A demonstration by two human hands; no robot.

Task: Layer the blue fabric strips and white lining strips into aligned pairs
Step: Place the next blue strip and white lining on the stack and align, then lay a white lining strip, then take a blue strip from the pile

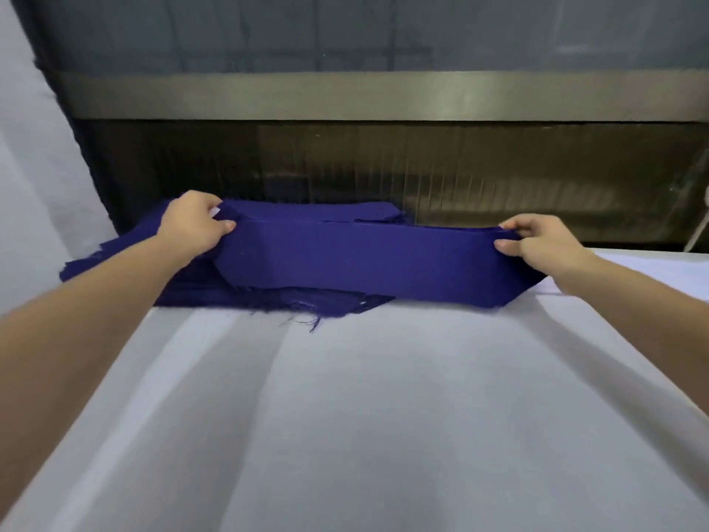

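Observation:
A stack of blue fabric strips is held up at the far side of the table, stretched between both hands. My left hand grips its left end, thumb on the near face. My right hand pinches the right end between thumb and fingers. Beneath and behind it lies a wider pile of blue fabric with frayed threads at its near edge. A small white corner shows by my left thumb. White lining cloth covers the table in front, with long folds running toward me.
A dark machine with a metal bar and a shadowed opening runs across the back, right behind the blue pile. A pale wall stands at the left. More white cloth lies at the far right.

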